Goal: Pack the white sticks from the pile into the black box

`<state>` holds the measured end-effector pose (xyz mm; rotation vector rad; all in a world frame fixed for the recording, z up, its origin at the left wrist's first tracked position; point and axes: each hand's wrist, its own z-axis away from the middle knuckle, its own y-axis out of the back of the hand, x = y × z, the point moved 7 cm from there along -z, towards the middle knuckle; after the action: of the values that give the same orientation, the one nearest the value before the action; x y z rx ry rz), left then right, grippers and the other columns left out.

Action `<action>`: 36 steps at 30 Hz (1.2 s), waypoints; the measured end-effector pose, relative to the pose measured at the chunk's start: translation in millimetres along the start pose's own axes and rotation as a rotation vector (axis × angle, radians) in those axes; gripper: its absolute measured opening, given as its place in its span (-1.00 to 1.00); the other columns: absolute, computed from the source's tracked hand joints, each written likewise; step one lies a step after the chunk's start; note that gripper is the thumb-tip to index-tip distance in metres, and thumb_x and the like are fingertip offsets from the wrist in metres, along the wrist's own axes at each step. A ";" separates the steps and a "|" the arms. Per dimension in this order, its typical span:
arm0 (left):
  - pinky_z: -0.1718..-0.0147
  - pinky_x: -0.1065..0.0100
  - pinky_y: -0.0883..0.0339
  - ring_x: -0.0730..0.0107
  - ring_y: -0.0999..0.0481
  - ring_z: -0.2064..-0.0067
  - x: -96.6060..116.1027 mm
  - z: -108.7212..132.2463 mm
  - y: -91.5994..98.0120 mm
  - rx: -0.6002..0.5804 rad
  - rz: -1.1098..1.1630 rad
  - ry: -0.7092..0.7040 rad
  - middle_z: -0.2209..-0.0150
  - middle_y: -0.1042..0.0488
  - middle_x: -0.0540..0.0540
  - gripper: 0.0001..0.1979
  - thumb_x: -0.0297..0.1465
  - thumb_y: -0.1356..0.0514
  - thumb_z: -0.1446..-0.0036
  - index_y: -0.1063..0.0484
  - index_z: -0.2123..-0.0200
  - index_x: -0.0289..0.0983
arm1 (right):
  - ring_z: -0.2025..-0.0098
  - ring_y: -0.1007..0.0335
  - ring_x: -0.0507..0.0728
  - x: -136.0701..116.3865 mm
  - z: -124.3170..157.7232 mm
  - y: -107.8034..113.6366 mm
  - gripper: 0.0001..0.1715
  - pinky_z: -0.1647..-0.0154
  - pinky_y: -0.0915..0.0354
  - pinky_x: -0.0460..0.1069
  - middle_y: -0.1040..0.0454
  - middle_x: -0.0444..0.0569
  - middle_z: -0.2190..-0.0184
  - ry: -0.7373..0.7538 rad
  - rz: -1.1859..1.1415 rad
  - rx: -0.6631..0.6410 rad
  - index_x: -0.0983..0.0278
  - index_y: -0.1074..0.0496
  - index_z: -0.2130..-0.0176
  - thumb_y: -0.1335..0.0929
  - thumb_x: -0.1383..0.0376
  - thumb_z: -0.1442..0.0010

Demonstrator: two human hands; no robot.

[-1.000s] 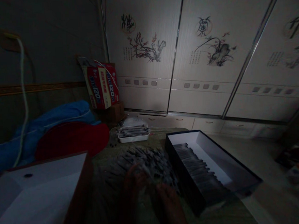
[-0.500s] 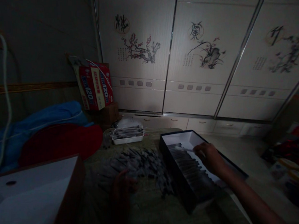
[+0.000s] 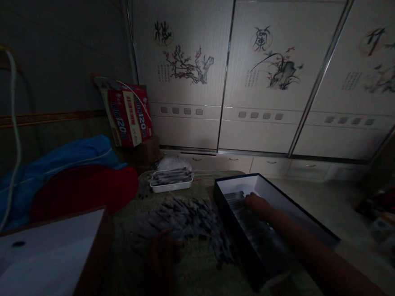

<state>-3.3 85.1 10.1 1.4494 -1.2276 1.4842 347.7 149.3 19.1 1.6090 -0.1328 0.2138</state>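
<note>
Dim light leaves much of the detail dark. My right hand (image 3: 257, 205) is closed, its fingers bunched over a row of slim pen-like sticks (image 3: 235, 199) laid side by side in a dark box (image 3: 236, 240) with a white inside. What its fingertips grip is hidden. At the near edge of a loose pile of similar dark-tipped sticks (image 3: 188, 216), my left hand (image 3: 164, 252) has its fingers curled. Something pale shows by those fingertips, too dark to make out. The pile lies on the table between the two hands.
A white tray (image 3: 171, 186) of sticks stands behind the pile. At left are a large box (image 3: 49, 257) with a white inside, a red round cloth-like thing (image 3: 85, 189) and blue fabric (image 3: 69, 157). A red carton (image 3: 127, 112) stands before the wardrobe doors (image 3: 186, 90).
My right hand has moved left and down onto the row in the box; a pale stick showed in its fingers before. My left hand has barely moved. The view has shifted slightly.
</note>
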 end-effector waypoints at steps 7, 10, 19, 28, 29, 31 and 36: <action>0.61 0.43 -0.27 0.44 -0.36 0.62 -8.4 -4.0 2.8 -0.004 0.021 -0.030 0.64 -0.47 0.05 -0.56 -0.03 -0.19 0.06 -0.38 0.24 -0.26 | 0.11 -0.38 0.12 -2.4 8.5 12.3 -0.69 0.12 -0.34 0.09 -0.39 0.02 0.07 0.025 -0.101 -0.020 0.31 -0.36 0.04 -0.31 0.23 -0.24; 0.62 0.42 -0.26 0.43 -0.36 0.63 -7.0 -2.7 5.8 0.023 0.017 -0.031 0.63 -0.46 0.06 -0.56 -0.04 -0.18 0.04 -0.38 0.23 -0.26 | 0.11 -0.38 0.12 1.2 13.2 41.4 -0.80 0.08 -0.27 0.01 -0.48 0.05 0.22 -0.004 -0.172 0.086 0.34 -0.46 0.18 -0.27 0.42 -0.24; 0.65 0.45 -0.24 0.48 -0.34 0.65 -5.5 -4.5 13.4 0.067 0.044 -0.059 0.61 -0.44 0.07 -0.64 -0.12 -0.14 -0.03 -0.35 0.21 -0.25 | 0.24 -0.41 0.11 -96.6 95.4 120.8 -0.71 0.23 -0.27 -0.04 -0.47 0.01 0.27 0.072 -0.727 0.504 0.24 -0.42 0.18 -0.17 0.31 -0.24; 0.64 0.39 -0.27 0.43 -0.35 0.65 3.4 -3.1 19.1 0.109 0.043 -0.077 0.61 -0.42 0.07 -0.58 -0.04 -0.13 0.00 -0.35 0.21 -0.25 | 0.31 -0.39 0.10 -214.1 103.9 31.4 -0.72 0.35 -0.22 -0.08 -0.48 -0.07 0.33 0.095 -1.067 0.250 0.21 -0.43 0.24 -0.27 0.44 -0.03; 0.64 0.38 -0.27 0.42 -0.35 0.65 5.9 -1.7 18.5 0.110 0.045 -0.078 0.62 -0.42 0.06 -0.56 -0.02 -0.13 0.01 -0.35 0.22 -0.25 | 0.29 -0.39 0.10 -223.4 103.7 26.7 -0.68 0.32 -0.23 -0.07 -0.48 -0.06 0.30 0.118 -1.050 0.263 0.21 -0.41 0.23 -0.28 0.46 0.01; 0.65 0.37 -0.26 0.40 -0.34 0.65 11.9 0.9 17.7 0.113 0.047 -0.096 0.62 -0.42 0.06 -0.54 0.00 -0.12 0.02 -0.35 0.21 -0.25 | 0.23 -0.39 0.12 -240.3 102.4 20.6 -0.59 0.23 -0.25 -0.05 -0.47 -0.04 0.25 0.154 -0.970 0.283 0.21 -0.38 0.17 -0.28 0.50 0.06; 0.59 0.38 -0.30 0.40 -0.37 0.62 23.7 3.4 20.7 0.112 0.031 -0.168 0.58 -0.45 0.05 -0.58 -0.04 -0.12 -0.03 -0.34 0.19 -0.24 | 0.15 -0.34 0.18 -256.6 91.7 22.4 -0.55 0.16 -0.25 0.02 -0.42 0.05 0.19 0.093 -0.702 0.392 0.25 -0.35 0.13 -0.26 0.54 0.04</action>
<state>-24.5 73.0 30.2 1.6649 -1.2890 1.4977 97.8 44.9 -18.8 1.9283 0.5735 -0.2464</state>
